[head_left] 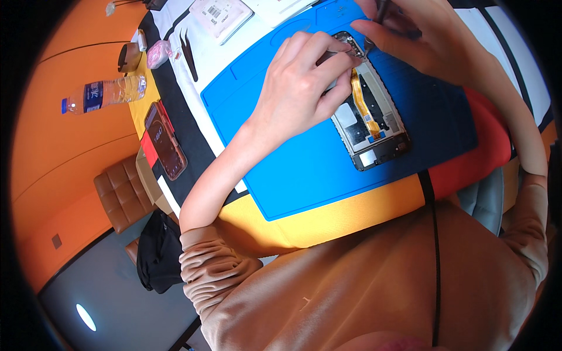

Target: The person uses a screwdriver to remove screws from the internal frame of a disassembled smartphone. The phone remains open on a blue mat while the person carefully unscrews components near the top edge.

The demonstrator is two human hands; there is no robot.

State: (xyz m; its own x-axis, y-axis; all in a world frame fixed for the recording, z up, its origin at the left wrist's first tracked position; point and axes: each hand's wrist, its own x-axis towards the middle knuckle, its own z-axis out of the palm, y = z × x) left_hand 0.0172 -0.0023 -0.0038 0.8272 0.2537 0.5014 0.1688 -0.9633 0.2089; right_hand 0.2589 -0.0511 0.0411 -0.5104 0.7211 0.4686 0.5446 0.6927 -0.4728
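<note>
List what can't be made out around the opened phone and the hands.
- Head view: the phone's top end is hidden under the left hand and right hand.
- The tool in the right hand is cut off by the top edge; its tip is too small to identify.
- Whatever the left fingers pinch is covered by them.

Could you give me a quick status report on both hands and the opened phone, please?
Left hand pinning opened phone on blue mat. Right hand holding a thin tool at its top end. Nothing in the way.
</note>
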